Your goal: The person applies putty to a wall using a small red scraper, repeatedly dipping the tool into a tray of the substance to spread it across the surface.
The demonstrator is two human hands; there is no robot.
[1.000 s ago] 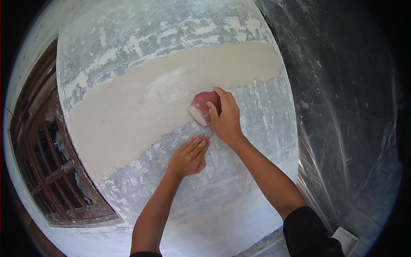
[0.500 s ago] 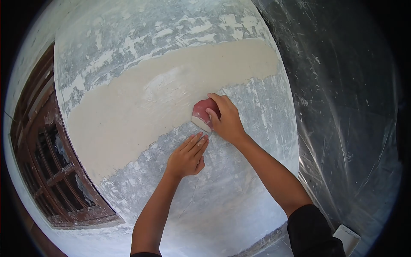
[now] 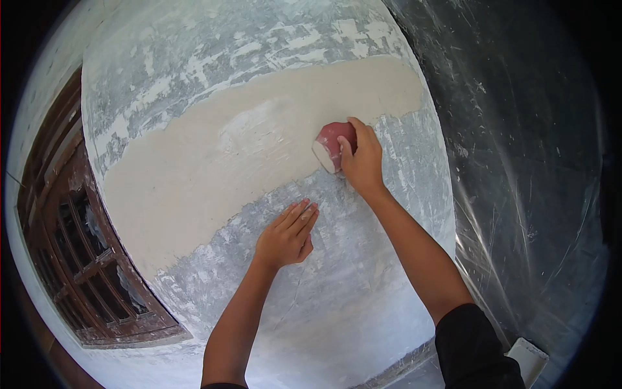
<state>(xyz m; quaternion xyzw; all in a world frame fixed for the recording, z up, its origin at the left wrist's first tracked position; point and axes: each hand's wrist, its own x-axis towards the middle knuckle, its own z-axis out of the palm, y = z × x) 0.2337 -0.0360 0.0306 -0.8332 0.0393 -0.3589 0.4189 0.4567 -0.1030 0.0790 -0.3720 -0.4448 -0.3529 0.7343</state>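
My right hand (image 3: 365, 162) grips a dark red putty spreader (image 3: 337, 139), thumb on its near face and fingers behind. Pale putty (image 3: 323, 157) coats the spreader's lower-left edge, which lies over the lower border of a broad cream putty band (image 3: 188, 172) on the grey wall (image 3: 337, 272). Below and to the left, my left hand (image 3: 285, 235) rests flat against the bare grey part, fingers stretched out and apart from the spreader. It holds nothing. Whitish streaks mark the middle of the band.
A brown wooden window with bars (image 3: 91, 259) is set into the wall at the left. Dark, shiny plastic sheeting (image 3: 531, 162) hangs along the right side. Near the bottom right lies a white, flat-looking object (image 3: 528, 361), partly behind my sleeve.
My right hand has moved up and to the right with the spreader, whose coated edge has turned more to the left. My left hand has stayed almost in place.
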